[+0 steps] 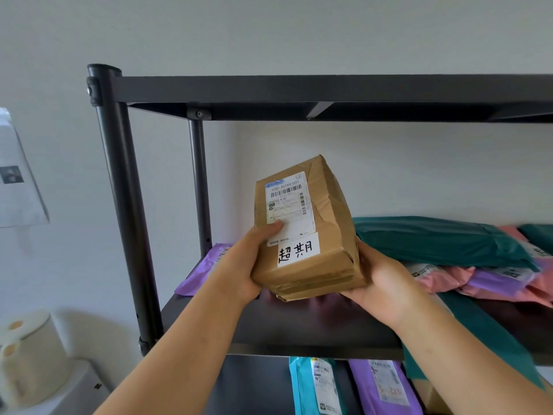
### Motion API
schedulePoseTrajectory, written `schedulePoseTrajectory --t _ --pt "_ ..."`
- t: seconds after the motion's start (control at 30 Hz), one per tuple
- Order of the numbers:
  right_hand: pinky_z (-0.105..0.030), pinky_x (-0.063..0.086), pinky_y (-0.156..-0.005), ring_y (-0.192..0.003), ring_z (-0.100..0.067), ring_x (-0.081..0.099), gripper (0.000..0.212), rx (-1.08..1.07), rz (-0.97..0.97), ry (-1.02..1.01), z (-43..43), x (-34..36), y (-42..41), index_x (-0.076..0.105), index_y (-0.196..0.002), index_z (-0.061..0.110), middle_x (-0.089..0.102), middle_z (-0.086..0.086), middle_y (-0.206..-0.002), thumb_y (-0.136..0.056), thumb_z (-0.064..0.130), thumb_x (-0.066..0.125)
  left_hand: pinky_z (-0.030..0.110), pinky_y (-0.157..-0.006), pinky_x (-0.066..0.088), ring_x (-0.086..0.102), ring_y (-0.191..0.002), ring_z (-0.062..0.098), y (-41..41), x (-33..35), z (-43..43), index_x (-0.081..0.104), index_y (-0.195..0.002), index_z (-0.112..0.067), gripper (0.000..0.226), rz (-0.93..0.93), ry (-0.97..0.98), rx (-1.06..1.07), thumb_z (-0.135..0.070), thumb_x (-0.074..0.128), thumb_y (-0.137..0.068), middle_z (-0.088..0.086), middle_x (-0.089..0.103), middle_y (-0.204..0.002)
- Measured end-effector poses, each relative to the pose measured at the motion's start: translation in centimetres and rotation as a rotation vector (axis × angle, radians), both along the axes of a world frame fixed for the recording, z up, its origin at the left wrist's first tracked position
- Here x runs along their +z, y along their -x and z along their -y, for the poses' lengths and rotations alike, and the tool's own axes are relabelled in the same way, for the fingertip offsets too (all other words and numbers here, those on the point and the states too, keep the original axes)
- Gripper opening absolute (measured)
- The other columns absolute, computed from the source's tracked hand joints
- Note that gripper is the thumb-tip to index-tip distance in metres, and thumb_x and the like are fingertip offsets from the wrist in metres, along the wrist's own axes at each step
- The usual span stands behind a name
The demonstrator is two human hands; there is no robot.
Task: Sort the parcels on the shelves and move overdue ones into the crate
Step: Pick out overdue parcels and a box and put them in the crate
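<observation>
Brown taped cardboard parcel (329, 229) with white handwritten sticker (297, 250) sits between both hands, over black metal shelf board (299, 330). Left hand (245, 265) grips left edge, thumb on label; right hand (380, 280) cups lower right side. Long axis runs away, far end raised. Crate unseen.

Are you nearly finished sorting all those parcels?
Not nearly. Done: nothing I can confirm; the crate is out of view. In hand: the left hand and right hand hold a brown box whose sticker reads 超期, overdue. Left: bagged parcels piled on the shelf, more parcels below.
</observation>
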State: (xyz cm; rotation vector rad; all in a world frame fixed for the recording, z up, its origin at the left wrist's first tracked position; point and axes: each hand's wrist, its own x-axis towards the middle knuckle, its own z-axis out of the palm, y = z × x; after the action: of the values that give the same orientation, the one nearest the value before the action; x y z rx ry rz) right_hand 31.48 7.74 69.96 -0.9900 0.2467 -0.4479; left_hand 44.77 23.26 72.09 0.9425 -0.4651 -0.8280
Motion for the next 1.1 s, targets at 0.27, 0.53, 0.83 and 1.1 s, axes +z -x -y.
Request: schedulePoseTrajectory --t 0.27,0.53,0.83,1.1 --pt "-0.047 0.052 -0.098 -0.108 -0.022 0.069 0.06 -0.068 -0.117 0.433 -0.4 0.4 0.3 0.059 -0.128 0.032 0.072 0.0 -0.118 -0.078 0.064 0.062 0.04 -0.072 0.062 0.074 -0.092 0.026 0.3 -0.3 0.8 0.063 -0.122 -0.026 0.037 0.257 0.095 0.261 -0.013 0.069 -0.088 0.003 0.075 -0.106" --pt "-0.05 0.048 -0.102 -0.112 -0.023 0.067 0.061 -0.012 -0.035 0.499 -0.4 0.3 0.8 0.049 -0.136 0.027 0.07 -0.002 -0.12 -0.08 0.023 0.072 0.05 -0.086 0.058 0.072 -0.099 0.026 0.9 0.2 0.7 0.063 -0.122 -0.03 0.03 0.366 0.091 0.232 -0.02 0.063 -0.093 0.002 0.073 -0.112" --pt "-0.044 0.052 -0.092 -0.114 -0.025 0.066 0.058 -0.005 0.005 0.466 -0.1 0.0 0.5 0.048 -0.138 0.025 0.069 -0.005 -0.123 -0.084 0.016 0.068 0.05 -0.089 0.056 0.071 -0.102 0.025 0.7 0.2 0.5 0.064 -0.122 -0.029 0.03 0.371 0.089 0.198 -0.021 0.063 -0.093 0.002 0.073 -0.113" --pt "-0.052 0.047 -0.103 -0.117 -0.023 0.064 0.046 -0.034 0.017 0.466 -0.3 -0.1 1.1 0.054 -0.135 0.026 0.069 -0.003 -0.124 -0.09 0.03 0.063 0.045 -0.083 0.059 0.072 -0.099 0.025 0.7 0.2 0.7 0.064 -0.122 -0.03 0.031 0.376 0.079 0.187 -0.023 0.064 -0.093 0.002 0.074 -0.11"
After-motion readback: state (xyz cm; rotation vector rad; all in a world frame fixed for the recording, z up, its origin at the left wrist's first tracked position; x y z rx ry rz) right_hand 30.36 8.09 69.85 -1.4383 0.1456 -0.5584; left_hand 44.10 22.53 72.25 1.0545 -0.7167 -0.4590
